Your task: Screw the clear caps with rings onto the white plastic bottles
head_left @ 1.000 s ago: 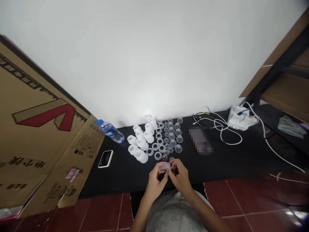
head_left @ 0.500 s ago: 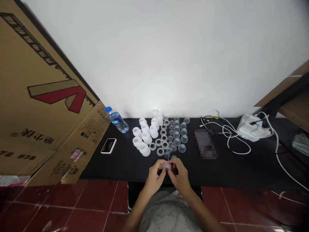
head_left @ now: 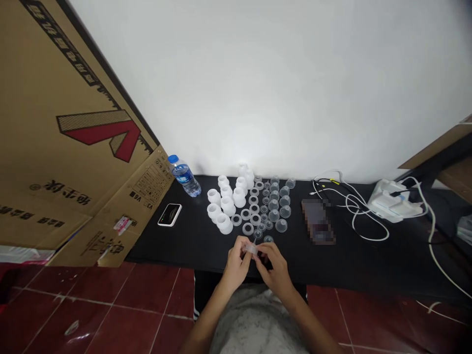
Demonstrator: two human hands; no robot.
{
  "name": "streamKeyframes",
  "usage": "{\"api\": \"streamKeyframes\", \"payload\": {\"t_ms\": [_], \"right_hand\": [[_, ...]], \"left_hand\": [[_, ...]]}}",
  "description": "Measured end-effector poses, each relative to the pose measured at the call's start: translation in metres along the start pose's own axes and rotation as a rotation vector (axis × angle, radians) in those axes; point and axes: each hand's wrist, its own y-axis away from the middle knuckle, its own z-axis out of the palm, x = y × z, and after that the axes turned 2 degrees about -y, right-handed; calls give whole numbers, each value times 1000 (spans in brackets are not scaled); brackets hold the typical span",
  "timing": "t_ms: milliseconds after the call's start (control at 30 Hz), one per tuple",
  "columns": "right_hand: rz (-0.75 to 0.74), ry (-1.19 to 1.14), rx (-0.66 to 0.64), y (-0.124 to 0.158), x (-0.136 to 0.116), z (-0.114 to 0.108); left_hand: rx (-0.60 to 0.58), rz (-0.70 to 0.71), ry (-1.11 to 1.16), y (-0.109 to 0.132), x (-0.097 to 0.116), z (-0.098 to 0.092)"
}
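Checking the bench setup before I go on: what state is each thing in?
left hand: pinching the clear piece
right hand: pinching the same piece
clear plastic piece: held up between both hands
water bottle: capped
translucent cups: set out in rows
white cable: loosely looped
cardboard sheet: leaning against the wall

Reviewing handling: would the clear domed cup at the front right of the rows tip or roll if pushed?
The clear domed cup looks thin-walled, so probably light. Its squat, wide shape suggests sliding rather than tipping; on its side it could roll.
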Motion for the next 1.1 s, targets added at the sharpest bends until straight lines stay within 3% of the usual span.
{"api": "streamKeyframes", "payload": {"t_ms": [600,1100], "right_hand": [[-92,87,-61,1,0,-4],[-108,107,-85,2,-1,-3]], "left_hand": [[48,-132,173,-4,12,10],[85,-145,175,-4,5,13]]}}
